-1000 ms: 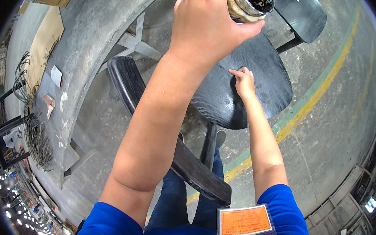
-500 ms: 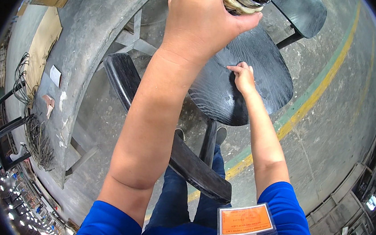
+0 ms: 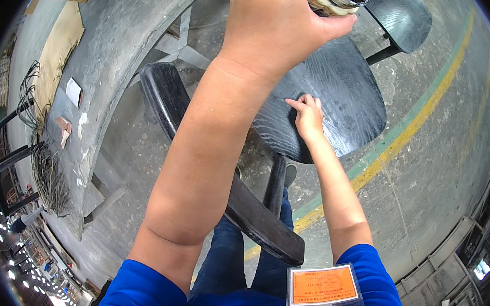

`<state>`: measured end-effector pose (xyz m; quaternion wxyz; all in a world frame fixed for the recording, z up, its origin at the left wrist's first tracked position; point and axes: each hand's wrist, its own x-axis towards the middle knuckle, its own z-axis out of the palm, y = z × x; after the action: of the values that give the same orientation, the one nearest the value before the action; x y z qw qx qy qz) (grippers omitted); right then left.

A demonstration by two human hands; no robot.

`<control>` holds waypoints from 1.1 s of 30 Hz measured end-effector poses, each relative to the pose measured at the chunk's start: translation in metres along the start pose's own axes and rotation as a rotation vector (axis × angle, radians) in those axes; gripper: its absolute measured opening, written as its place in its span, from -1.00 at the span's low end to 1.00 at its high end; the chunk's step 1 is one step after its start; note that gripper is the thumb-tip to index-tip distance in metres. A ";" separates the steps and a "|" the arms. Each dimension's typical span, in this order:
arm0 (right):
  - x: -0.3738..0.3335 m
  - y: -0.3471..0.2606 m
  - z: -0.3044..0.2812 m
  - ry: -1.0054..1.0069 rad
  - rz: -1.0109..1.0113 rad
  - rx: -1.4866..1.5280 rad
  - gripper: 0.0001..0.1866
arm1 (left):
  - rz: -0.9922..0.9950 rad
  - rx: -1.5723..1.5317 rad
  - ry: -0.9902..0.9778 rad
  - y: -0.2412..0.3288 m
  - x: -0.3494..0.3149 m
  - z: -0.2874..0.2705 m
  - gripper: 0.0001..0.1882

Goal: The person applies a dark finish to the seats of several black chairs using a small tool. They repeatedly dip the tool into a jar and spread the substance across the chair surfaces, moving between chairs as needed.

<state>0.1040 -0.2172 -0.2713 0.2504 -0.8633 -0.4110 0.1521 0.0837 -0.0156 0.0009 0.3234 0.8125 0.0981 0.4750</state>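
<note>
My left hand (image 3: 270, 30) is raised at the top of the view, its fingers wrapped round a glass jar (image 3: 328, 3) with a smeared rim and dark contents. Below it stands a black wood-grained chair, its seat (image 3: 349, 92) facing up and its curved backrest (image 3: 264, 227) nearest to me. Over the left part of the seat is my right hand (image 3: 308, 120), index finger stretched toward the surface and the other fingers curled in. Whether anything small sits in those curled fingers is hidden.
A second black seat (image 3: 408, 21) stands beyond the chair. To the left is a grey table (image 3: 112, 42) bearing cardboard (image 3: 63, 38), a white paper (image 3: 74, 92) and a bundle of dark wires (image 3: 50, 179). A yellow-green line (image 3: 401, 134) crosses the floor at right.
My right hand has shifted slightly left and down over the seat. The left hand still grips the jar; it and the chair appear a little further right in view.
</note>
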 end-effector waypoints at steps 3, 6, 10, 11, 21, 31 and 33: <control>-0.006 -0.007 0.008 0.032 -0.020 -0.028 -0.65 | 0.018 0.020 0.002 -0.001 -0.001 0.000 -0.57; -0.010 -0.008 0.015 0.045 -0.031 -0.087 -0.66 | 0.000 -0.043 0.001 -0.002 0.000 0.002 -0.58; -0.012 -0.008 0.019 0.104 -0.078 -0.120 -0.67 | 0.024 -0.043 -0.004 -0.003 0.000 0.002 -0.59; -0.012 -0.009 0.019 0.104 -0.077 -0.130 -0.67 | 0.038 -0.031 -0.005 -0.003 0.000 0.001 -0.59; -0.009 -0.013 0.019 0.054 -0.016 -0.125 -0.69 | 0.083 0.005 0.007 -0.002 -0.001 0.001 -0.58; 0.008 0.001 0.007 -0.124 -0.002 0.000 -0.66 | 0.040 -0.009 -0.011 -0.001 -0.001 0.000 -0.57; 0.011 0.001 0.007 -0.126 0.028 0.035 -0.65 | 0.037 -0.011 -0.014 -0.001 -0.001 -0.001 -0.57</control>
<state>0.1082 -0.2072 -0.2786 0.2369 -0.8532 -0.4110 0.2167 0.0826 -0.0153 -0.0002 0.3196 0.8158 0.0780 0.4756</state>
